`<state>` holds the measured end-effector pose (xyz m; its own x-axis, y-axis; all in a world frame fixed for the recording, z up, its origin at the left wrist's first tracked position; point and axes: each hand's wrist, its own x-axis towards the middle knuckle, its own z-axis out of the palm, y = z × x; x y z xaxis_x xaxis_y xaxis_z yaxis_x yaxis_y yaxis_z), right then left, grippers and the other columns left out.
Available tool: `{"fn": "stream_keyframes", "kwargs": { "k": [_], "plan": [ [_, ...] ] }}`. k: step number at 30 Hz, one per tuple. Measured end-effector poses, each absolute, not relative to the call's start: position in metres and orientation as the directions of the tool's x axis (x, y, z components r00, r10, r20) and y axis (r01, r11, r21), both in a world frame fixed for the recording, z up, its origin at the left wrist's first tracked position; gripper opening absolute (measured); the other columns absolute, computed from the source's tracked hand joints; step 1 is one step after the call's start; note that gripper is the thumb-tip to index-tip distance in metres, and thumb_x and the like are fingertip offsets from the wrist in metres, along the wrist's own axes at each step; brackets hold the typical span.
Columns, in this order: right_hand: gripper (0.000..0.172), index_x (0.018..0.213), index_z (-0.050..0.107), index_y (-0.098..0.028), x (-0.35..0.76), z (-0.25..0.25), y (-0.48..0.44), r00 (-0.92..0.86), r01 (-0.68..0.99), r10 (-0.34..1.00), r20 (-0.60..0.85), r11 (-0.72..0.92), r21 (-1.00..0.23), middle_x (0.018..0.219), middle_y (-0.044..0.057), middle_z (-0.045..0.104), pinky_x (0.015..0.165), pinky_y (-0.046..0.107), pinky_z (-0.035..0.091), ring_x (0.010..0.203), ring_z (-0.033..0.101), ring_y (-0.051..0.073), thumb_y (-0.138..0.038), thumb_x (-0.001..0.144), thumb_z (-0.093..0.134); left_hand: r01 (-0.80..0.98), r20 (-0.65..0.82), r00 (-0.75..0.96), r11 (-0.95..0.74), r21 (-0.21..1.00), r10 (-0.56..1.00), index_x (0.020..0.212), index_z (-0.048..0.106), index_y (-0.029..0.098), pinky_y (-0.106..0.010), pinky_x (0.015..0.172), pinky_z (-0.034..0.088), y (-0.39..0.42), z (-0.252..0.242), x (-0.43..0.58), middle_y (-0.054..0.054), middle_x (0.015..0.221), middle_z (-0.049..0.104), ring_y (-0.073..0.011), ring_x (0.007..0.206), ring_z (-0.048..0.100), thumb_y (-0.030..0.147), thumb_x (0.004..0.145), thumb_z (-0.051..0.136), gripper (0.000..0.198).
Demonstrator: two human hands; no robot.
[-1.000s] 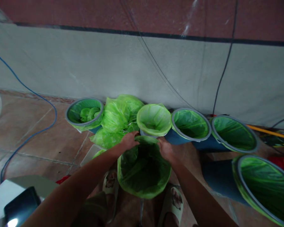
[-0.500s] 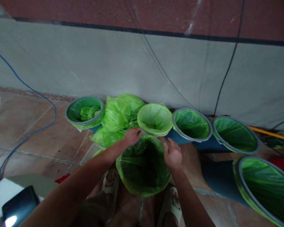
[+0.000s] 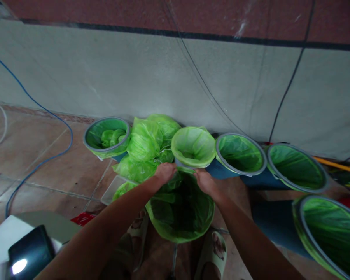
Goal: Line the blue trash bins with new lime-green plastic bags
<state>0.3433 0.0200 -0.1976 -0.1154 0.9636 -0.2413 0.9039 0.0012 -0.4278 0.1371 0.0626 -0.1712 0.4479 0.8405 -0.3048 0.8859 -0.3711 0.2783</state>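
At the far left, a white cable (image 3: pixel 5 124) and a blue cable (image 3: pixel 35 100) run over the tiled floor (image 3: pixel 46 161). Below them, a phone (image 3: pixel 30 251), its lower edge lit by a bright glare, lies on a white box (image 3: pixel 1 243). A red scrap (image 3: pixel 83 218) is on the floor to the right of it. By the wall (image 3: pixel 119 77) stands a blue bin (image 3: pixel 120 157) with crumpled green plastic inside, and touching it is a heap of green bags (image 3: pixel 146 144). A clear tray (image 3: pixel 107 192) holding more green plastic sits in front of the heap.

The left hand (image 3: pixel 165 174) has its fingers curled over the far rim of the front bin, pinching the green liner (image 3: pixel 163 221) there. That front bin (image 3: pixel 179 235) is between the two slippers (image 3: pixel 217 249), mouth up; its base is hidden. A pale bin (image 3: pixel 194 157) is just behind it. The right hand (image 3: pixel 205 182) grips the same liner a little to the right, the thumb and fingers closed on the edge.

Further right, two lined bins (image 3: pixel 221 170) stand side by side near the wall, a third (image 3: pixel 274 221) nearer the person. An orange pole (image 3: pixel 338 165) lies beyond.
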Motion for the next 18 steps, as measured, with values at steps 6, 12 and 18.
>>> {"fn": "stream_keyframes", "kwargs": {
  "k": [6,12,18],
  "plan": [
    [0.033,0.113,0.065,-0.015,0.353,-0.195,-0.005,0.135,0.895,0.945,-0.297,-0.245,-0.374,0.099,0.012,0.071,0.078,0.026,0.044,0.092,0.066,0.020,-0.025,0.097,0.038,0.871,-0.188,0.370,-0.269,0.411,0.910,0.132,0.052,0.019,-0.035,0.096,0.047,0.069,-0.162,0.117,-0.013,0.130,0.061,-0.0277,0.114,0.061,0.048,0.082,0.063,0.059],
    [0.041,0.106,0.064,-0.010,0.329,-0.205,-0.070,0.469,0.766,0.831,-0.300,-0.552,-0.329,0.094,0.016,0.070,0.067,0.029,0.043,0.084,0.067,0.022,-0.027,0.098,0.028,0.855,-0.208,0.287,-0.152,0.496,0.935,0.114,0.064,0.017,-0.028,0.087,0.050,0.089,-0.160,0.094,-0.007,0.105,0.072,-0.0194,0.095,0.067,0.045,0.095,0.041,0.041],
    [0.055,0.125,0.057,-0.008,0.322,-0.197,-0.078,0.509,0.705,0.842,-0.176,-0.526,-0.475,0.114,0.020,0.066,0.078,0.032,0.044,0.101,0.064,0.027,-0.043,0.099,0.024,0.909,-0.322,0.175,-0.026,0.416,0.930,0.087,0.069,0.015,-0.028,0.079,0.050,0.106,-0.174,0.113,-0.009,0.087,0.071,-0.0202,0.087,0.068,0.043,0.099,0.029,0.050]
  ]
}}
